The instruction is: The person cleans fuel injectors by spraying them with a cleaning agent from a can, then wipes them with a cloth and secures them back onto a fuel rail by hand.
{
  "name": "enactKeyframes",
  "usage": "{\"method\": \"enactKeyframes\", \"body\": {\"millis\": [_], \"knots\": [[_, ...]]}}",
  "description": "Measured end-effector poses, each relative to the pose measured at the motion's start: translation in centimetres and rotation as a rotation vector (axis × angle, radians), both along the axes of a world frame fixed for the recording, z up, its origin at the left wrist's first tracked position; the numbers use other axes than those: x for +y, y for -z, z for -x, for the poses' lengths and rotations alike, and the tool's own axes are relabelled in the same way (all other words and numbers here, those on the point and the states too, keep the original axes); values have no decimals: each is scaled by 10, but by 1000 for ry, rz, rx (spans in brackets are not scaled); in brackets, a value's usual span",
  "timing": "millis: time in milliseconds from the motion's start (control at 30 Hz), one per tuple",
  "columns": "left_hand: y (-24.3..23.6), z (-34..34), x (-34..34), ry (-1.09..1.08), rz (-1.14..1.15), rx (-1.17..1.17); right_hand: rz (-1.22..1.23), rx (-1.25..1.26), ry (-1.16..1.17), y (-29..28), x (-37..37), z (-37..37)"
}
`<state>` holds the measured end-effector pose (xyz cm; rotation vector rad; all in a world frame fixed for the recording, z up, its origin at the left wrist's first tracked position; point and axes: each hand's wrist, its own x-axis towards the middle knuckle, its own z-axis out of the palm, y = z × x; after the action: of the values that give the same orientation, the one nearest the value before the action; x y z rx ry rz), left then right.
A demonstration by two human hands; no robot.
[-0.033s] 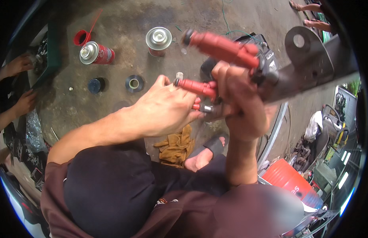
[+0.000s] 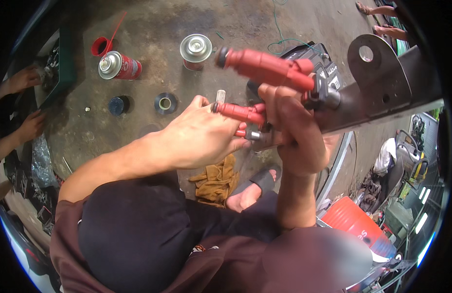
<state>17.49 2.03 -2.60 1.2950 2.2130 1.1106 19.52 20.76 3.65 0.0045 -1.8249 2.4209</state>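
Observation:
My right hand (image 2: 301, 129) is wrapped round a dark metal fuel rail (image 2: 352, 105), held up at a tilt with its bracketed end at the upper right. A large-looking red fuel injector (image 2: 265, 68) sticks out leftward from the rail above my right hand. Lower down, a second red injector (image 2: 240, 112) points left across the fingers of my left hand (image 2: 194, 134). That hand is closed round a third red injector (image 2: 243, 133), of which only a short red and silver part shows. A small clear piece (image 2: 221, 95) stands out beyond my left fingers.
On the stained floor stand a red spray can (image 2: 121, 67), another can (image 2: 195, 49), a red cap (image 2: 100, 46), a dark lid (image 2: 117, 105) and a tape roll (image 2: 165, 103). Brown gloves (image 2: 216, 180) lie by my foot; a black case (image 2: 318, 63) lies beyond the rail.
The rail has tilted slightly, and its upper injector has dropped a little and moved left. My left hand stays closed in nearly the same place.

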Motion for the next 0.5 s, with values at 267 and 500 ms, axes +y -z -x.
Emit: {"method": "enactKeyframes", "body": {"millis": [267,500], "knots": [[5,0,-11,82,-25,-78,81,-101,-60,-12,20,10],[6,-4,-7,45,19,-459,169,32,-214,0,37,20]]}}
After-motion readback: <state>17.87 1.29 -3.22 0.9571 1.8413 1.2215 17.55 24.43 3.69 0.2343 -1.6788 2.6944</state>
